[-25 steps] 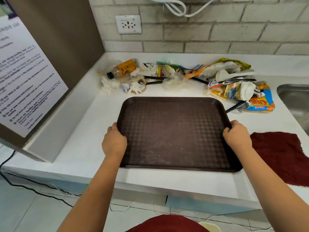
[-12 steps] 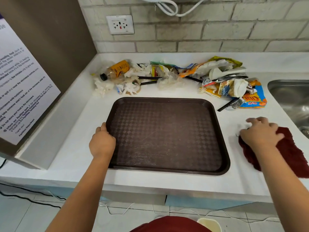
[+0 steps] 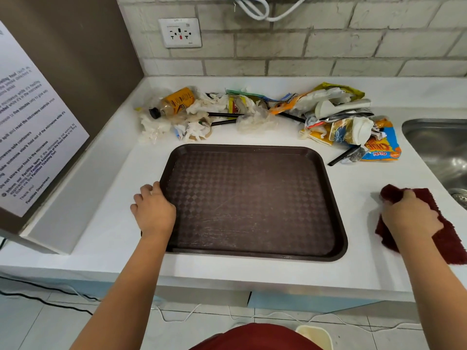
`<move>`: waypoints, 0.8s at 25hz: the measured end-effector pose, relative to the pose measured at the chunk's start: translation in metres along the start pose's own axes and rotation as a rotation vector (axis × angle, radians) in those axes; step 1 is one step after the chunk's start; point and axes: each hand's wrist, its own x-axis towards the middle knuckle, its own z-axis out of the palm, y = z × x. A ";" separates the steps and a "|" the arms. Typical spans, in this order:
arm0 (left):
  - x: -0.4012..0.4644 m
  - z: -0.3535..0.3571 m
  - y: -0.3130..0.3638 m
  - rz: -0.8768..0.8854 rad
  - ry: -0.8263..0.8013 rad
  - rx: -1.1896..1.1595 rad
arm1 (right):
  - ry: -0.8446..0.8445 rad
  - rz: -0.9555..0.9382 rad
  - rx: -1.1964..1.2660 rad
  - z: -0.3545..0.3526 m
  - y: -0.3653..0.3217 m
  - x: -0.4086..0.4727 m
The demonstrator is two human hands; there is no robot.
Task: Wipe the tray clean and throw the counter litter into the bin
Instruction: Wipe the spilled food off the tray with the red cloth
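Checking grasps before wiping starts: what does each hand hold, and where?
Left hand grips the tray at its left rim. Right hand clutches the cloth near its left end.

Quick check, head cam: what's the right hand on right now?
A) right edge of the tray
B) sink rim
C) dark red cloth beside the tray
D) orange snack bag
C: the right hand grips the dark red cloth on the counter, clear of the brown tray, whose left edge the left hand holds.
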 end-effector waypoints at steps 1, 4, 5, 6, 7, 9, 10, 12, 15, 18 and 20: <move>0.000 0.000 0.003 0.025 0.028 0.031 | 0.043 0.014 0.101 -0.007 -0.002 0.000; 0.010 0.001 0.024 0.166 0.024 -0.001 | 0.209 -0.009 0.386 -0.035 -0.023 -0.006; 0.015 0.003 0.033 0.218 -0.003 -0.016 | 0.247 -0.052 0.472 -0.045 -0.035 -0.011; 0.019 0.006 0.042 0.266 -0.032 -0.027 | 0.275 -0.116 0.548 -0.053 -0.049 -0.017; 0.024 0.010 0.049 0.300 -0.059 -0.040 | 0.294 -0.197 0.612 -0.060 -0.065 -0.023; 0.029 0.017 0.057 0.314 -0.113 -0.077 | 0.308 -0.354 0.678 -0.067 -0.100 -0.033; 0.029 0.021 0.057 0.305 -0.133 -0.088 | 0.318 -0.419 0.680 -0.066 -0.118 -0.038; 0.031 0.025 0.056 0.299 -0.144 -0.083 | 0.363 -0.539 0.628 -0.054 -0.158 -0.047; 0.032 0.028 0.056 0.300 -0.138 -0.065 | 0.398 -0.739 0.410 -0.018 -0.206 -0.056; 0.032 0.030 0.056 0.295 -0.135 -0.056 | 0.227 -0.991 0.227 0.025 -0.237 -0.071; 0.031 0.031 0.054 0.293 -0.133 -0.049 | -0.051 -1.177 -0.013 0.057 -0.249 -0.082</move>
